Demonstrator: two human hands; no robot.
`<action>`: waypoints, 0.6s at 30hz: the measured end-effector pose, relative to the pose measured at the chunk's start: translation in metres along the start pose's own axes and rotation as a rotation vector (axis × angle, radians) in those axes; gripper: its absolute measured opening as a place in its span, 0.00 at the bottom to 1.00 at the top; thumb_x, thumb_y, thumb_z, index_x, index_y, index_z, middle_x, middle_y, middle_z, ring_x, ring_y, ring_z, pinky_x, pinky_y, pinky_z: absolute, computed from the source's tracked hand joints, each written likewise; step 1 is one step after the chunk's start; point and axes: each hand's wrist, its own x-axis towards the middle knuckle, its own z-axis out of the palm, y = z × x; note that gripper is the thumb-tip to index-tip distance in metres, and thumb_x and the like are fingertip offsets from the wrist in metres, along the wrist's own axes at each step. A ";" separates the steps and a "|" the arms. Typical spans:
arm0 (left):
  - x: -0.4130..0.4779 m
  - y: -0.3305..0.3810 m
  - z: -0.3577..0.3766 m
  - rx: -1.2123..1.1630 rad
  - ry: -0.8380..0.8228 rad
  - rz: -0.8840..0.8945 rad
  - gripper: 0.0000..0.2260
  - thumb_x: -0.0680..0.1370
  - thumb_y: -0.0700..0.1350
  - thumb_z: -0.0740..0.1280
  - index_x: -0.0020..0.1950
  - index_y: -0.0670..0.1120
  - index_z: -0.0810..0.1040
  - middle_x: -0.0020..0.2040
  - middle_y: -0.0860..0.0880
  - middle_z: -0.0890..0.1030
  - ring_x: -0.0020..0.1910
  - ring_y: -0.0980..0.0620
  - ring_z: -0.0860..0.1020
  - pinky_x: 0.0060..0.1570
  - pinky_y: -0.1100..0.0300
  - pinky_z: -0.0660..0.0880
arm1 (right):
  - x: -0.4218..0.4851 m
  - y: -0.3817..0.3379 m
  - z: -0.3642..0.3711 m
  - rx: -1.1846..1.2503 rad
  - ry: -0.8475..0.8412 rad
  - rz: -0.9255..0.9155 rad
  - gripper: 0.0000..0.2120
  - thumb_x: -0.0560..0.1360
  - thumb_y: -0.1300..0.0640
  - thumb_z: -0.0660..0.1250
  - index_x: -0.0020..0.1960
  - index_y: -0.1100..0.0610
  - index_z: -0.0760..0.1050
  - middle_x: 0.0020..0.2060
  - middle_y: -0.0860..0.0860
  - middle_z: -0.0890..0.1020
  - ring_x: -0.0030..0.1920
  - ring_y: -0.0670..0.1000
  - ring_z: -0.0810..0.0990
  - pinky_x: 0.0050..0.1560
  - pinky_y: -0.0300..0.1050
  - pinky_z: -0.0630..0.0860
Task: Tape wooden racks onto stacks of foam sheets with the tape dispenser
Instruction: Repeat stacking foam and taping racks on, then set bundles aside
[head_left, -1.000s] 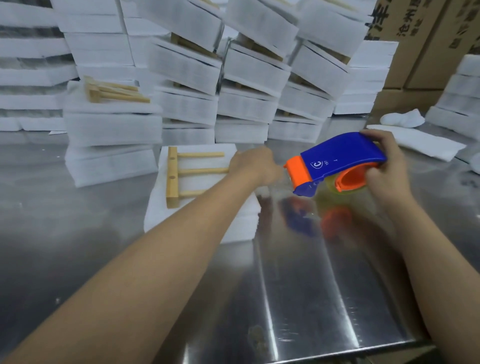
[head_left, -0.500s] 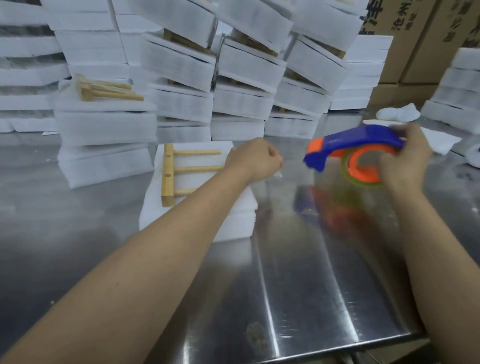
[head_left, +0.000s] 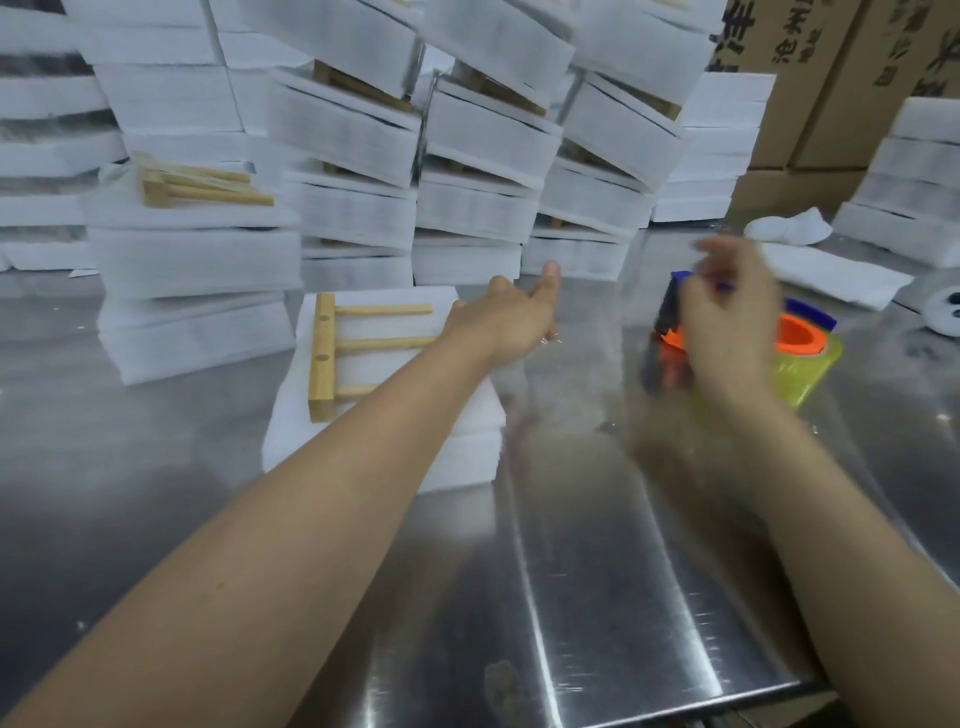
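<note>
Head view: a steel counter (head_left: 623, 597) crowded with foam stacks (head_left: 483, 135), cardboard boxes (head_left: 831, 78) behind.
Two wooden racks lie uncovered: the near rack (head_left: 322, 353) on the near stack (head_left: 457, 457), the far rack (head_left: 202, 189) on a stack at left. One tape dispenser (head_left: 800, 338) sits right of the near stack under the blurred right hand (head_left: 727, 332); I cannot tell its grip. The left hand (head_left: 506, 322), thumb out, is over that stack's right edge; what it holds, if anything, is unclear.

You are reaching your bare left arm (head_left: 311, 519) forward across your body. The back of your bare left hand (head_left: 511, 319) is facing up, with its thumb (head_left: 548, 275) pointing ahead and its other fingers hiding underneath. Your bare right hand (head_left: 727, 322) is looking blurry, its fingers curling forward. The two hands are not touching.
</note>
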 end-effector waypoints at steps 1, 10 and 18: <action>0.001 0.000 0.000 -0.013 0.004 -0.009 0.33 0.78 0.67 0.38 0.47 0.55 0.81 0.73 0.51 0.62 0.69 0.43 0.65 0.72 0.50 0.54 | -0.011 -0.013 0.014 0.193 -0.151 0.084 0.18 0.75 0.65 0.63 0.64 0.57 0.71 0.51 0.54 0.76 0.53 0.54 0.77 0.58 0.56 0.75; 0.007 -0.002 0.005 0.056 0.041 0.004 0.34 0.79 0.66 0.38 0.61 0.50 0.77 0.68 0.52 0.64 0.64 0.46 0.68 0.67 0.51 0.59 | -0.030 -0.021 0.048 0.663 -0.462 0.567 0.30 0.71 0.72 0.69 0.70 0.61 0.65 0.57 0.64 0.76 0.48 0.56 0.83 0.42 0.41 0.82; 0.004 -0.002 0.006 -0.087 0.247 0.067 0.25 0.83 0.57 0.45 0.77 0.47 0.57 0.71 0.46 0.55 0.70 0.46 0.57 0.66 0.53 0.61 | -0.043 -0.020 0.065 0.253 -0.572 0.513 0.22 0.70 0.69 0.73 0.56 0.57 0.65 0.50 0.54 0.70 0.35 0.51 0.80 0.36 0.37 0.81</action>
